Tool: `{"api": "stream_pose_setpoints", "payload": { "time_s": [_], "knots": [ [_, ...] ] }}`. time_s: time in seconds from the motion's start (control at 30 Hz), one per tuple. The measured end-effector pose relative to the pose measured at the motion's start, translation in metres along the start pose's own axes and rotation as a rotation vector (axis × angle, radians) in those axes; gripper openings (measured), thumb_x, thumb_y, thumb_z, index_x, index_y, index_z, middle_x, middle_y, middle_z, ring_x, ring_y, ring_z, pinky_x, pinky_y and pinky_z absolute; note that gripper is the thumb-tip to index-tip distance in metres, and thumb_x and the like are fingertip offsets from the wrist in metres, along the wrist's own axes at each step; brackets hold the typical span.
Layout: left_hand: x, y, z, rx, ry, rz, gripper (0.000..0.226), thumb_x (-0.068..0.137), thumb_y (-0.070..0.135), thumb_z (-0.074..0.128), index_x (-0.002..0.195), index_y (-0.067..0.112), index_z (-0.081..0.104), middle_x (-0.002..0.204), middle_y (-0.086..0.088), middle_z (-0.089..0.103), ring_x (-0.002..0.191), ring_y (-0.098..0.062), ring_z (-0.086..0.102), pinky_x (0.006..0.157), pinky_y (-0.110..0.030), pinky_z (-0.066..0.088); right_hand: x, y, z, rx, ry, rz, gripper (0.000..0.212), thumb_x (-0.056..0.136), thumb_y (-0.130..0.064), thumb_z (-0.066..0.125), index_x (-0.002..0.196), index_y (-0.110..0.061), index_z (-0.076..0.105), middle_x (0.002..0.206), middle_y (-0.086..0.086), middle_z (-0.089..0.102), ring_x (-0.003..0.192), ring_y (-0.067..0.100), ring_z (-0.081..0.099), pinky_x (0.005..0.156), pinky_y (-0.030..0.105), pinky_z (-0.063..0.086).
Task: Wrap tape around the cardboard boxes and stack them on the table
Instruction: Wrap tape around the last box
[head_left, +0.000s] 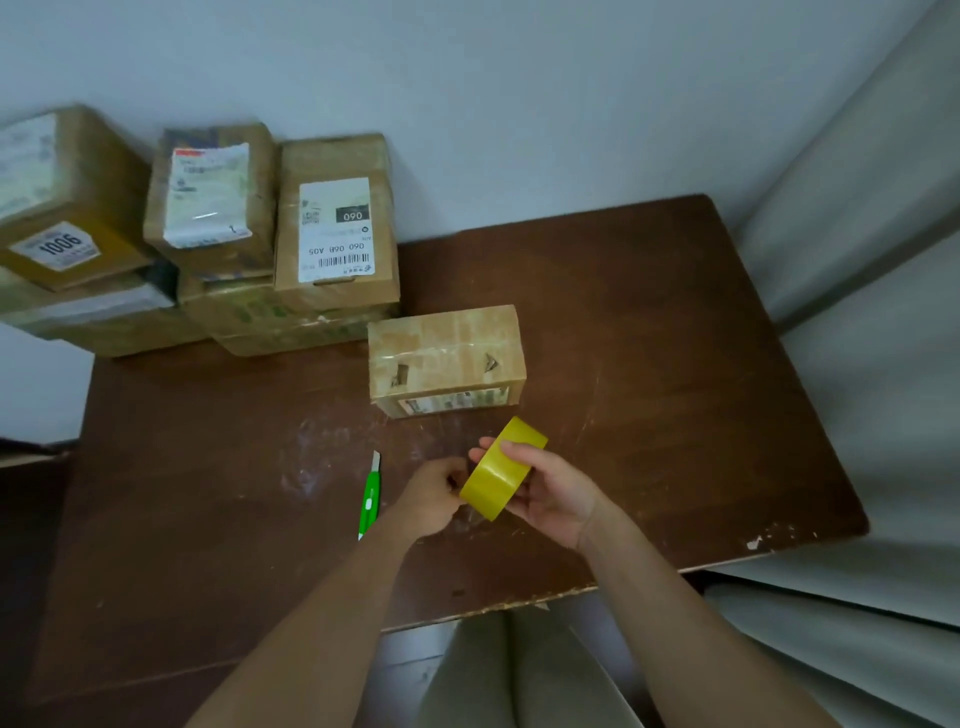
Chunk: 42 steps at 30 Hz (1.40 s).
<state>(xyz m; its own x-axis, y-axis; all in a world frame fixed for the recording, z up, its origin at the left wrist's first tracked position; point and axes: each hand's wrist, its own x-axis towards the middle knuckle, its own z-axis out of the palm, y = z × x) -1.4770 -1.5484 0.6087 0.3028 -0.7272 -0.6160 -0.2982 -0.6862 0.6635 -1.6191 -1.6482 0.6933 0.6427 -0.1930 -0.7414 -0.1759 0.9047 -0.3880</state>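
Observation:
A yellow roll of tape (501, 470) is held above the brown table (649, 364), just in front of a small cardboard box (447, 358). My right hand (553, 493) grips the roll from the right, with its fingers over the top. My left hand (434, 496) pinches at the roll's left edge with curled fingers. The small box lies alone in the middle of the table, with old clear tape across its top. Several more cardboard boxes (337, 228) with shipping labels are stacked at the back left.
A green utility knife (370, 493) lies on the table just left of my left hand. The wall runs behind the stacked boxes. A pale couch or cushion (872, 364) borders the table on the right. My knees show below the near edge.

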Motion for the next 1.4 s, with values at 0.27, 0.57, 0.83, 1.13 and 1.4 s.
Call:
{"api": "stream_pose_setpoints", "payload": {
  "time_s": [0.27, 0.57, 0.83, 1.13, 1.4],
  "knots": [
    [-0.029, 0.027, -0.029, -0.067, -0.071, 0.041, 0.014, 0.088, 0.014, 0.063, 0.079, 0.011, 0.053, 0.076, -0.008, 0.067, 0.071, -0.01, 0.057, 0.074, -0.036, 0.048, -0.011, -0.008, 0.014, 0.113, 0.063, -0.085, 0.032, 0.086, -0.027, 0.06, 0.114, -0.016, 0.069, 0.112, 0.002, 0.075, 0.091, 0.012, 0.073, 0.076, 0.031, 0.058],
    [-0.03, 0.118, -0.056, -0.236, -0.033, 0.169, 0.023, 0.083, 0.001, 0.074, 0.082, 0.016, 0.056, 0.079, -0.003, 0.058, 0.071, -0.013, 0.057, 0.069, -0.028, 0.048, -0.058, -0.086, 0.013, 0.276, 0.049, -0.362, 0.038, 0.086, -0.033, 0.06, 0.115, -0.012, 0.072, 0.114, 0.005, 0.074, 0.097, 0.015, 0.072, 0.077, 0.029, 0.061],
    [-0.019, 0.185, -0.068, -0.294, -0.003, 0.146, 0.023, 0.083, -0.003, 0.073, 0.092, 0.013, 0.061, 0.081, -0.004, 0.052, 0.064, -0.012, 0.057, 0.059, -0.022, 0.052, -0.067, -0.142, 0.003, 0.344, 0.009, -0.458, 0.021, 0.085, -0.03, 0.064, 0.102, -0.018, 0.07, 0.112, 0.001, 0.074, 0.09, 0.011, 0.07, 0.073, 0.028, 0.06],
    [0.002, 0.266, -0.066, -0.401, 0.076, -0.033, 0.016, 0.083, 0.014, 0.079, 0.073, 0.005, 0.07, 0.076, -0.012, 0.067, 0.078, -0.019, 0.063, 0.094, -0.039, 0.056, -0.077, -0.225, -0.023, 0.328, -0.074, -0.512, 0.054, 0.084, -0.027, 0.067, 0.135, -0.015, 0.056, 0.126, 0.005, 0.07, 0.083, 0.011, 0.069, 0.067, 0.026, 0.059],
    [0.003, 0.295, -0.061, -0.578, 0.202, -0.019, 0.015, 0.098, 0.017, 0.061, 0.086, 0.009, 0.056, 0.071, -0.001, 0.066, 0.063, -0.009, 0.06, 0.063, -0.021, 0.052, -0.059, -0.256, -0.023, 0.152, -0.196, -0.517, 0.033, 0.083, -0.016, 0.063, 0.114, -0.024, 0.055, 0.129, 0.005, 0.068, 0.103, 0.019, 0.063, 0.09, 0.036, 0.048]
  ]
}}
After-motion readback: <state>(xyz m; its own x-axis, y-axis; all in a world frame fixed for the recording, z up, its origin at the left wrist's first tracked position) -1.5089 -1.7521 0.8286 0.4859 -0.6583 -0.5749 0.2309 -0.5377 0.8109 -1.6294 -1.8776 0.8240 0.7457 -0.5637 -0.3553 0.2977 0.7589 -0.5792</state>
